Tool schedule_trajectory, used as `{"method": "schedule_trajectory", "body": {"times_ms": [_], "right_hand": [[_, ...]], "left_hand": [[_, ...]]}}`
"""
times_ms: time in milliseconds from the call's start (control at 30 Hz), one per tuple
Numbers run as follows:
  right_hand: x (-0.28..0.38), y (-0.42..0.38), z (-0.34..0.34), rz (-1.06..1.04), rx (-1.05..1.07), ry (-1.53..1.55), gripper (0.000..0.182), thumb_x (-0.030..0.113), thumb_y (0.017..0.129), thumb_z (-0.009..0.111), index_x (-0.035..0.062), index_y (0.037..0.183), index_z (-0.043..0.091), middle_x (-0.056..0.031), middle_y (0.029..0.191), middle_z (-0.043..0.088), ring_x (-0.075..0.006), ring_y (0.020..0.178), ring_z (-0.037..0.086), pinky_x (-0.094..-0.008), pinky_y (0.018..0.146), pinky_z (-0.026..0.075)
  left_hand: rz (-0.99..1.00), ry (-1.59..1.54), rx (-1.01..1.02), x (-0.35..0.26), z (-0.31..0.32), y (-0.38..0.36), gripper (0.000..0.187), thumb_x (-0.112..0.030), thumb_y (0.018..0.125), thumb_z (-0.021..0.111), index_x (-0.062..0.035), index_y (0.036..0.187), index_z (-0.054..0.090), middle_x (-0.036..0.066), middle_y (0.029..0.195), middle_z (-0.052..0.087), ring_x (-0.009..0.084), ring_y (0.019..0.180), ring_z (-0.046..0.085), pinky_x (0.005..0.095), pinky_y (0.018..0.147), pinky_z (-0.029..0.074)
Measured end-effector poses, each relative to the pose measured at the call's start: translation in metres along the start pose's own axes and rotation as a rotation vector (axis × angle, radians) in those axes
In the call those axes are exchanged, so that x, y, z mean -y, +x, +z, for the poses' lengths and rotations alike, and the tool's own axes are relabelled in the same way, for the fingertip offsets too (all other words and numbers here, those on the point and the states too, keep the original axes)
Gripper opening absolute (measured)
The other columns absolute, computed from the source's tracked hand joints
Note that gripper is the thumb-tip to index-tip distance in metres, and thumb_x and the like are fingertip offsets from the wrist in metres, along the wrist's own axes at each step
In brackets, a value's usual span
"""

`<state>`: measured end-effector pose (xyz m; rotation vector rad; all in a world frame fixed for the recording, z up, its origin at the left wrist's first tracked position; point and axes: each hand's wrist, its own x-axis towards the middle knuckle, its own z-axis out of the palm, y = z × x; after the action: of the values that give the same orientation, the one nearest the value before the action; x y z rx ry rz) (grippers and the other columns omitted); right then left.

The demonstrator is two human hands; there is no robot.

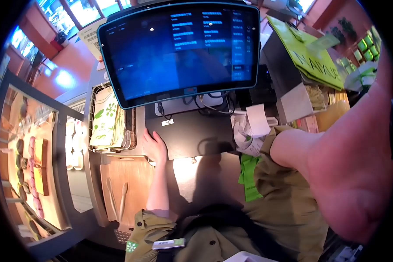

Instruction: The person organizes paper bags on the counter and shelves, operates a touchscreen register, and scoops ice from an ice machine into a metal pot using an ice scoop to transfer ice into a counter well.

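My left hand rests at the left edge of a black cash drawer, its fingers stretched out and nothing in them. A wire basket of printed paper bags stands just left of it. My right hand is raised very close to the camera and fills the right side; its fingers are cut off by the edge of view. Above the drawer stands a wide touchscreen with a dark blue display and rows of text. White receipt paper curls beside the drawer.
Tongs lie on a wooden tray at the lower left. A lit display case with rows of food stands farther left. Yellow-green bags are stacked at the back right. Green packets hang below the receipts.
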<state>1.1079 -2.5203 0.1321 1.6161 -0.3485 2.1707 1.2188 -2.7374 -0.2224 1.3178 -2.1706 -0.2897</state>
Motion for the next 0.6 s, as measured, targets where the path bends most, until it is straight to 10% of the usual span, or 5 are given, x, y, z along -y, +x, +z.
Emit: {"method": "schedule_trajectory", "body": {"times_ms": [600], "right_hand": [[0.007,0.014,-0.024,-0.031,-0.022,-0.070,0.061,0.048,0.080,0.035,0.0027,0.120,0.031,-0.0176,0.124,0.032,-0.0342,0.116,0.027,-0.0475,0.097,0.015]], "left_hand": [[-0.075,0.073,0.105,-0.006,-0.004,-0.005,0.036,-0.030,0.081,0.042,-0.0082,0.110,0.043,0.013,0.102,0.051,0.0306,0.091,0.050,0.0392,0.073,0.041]]}}
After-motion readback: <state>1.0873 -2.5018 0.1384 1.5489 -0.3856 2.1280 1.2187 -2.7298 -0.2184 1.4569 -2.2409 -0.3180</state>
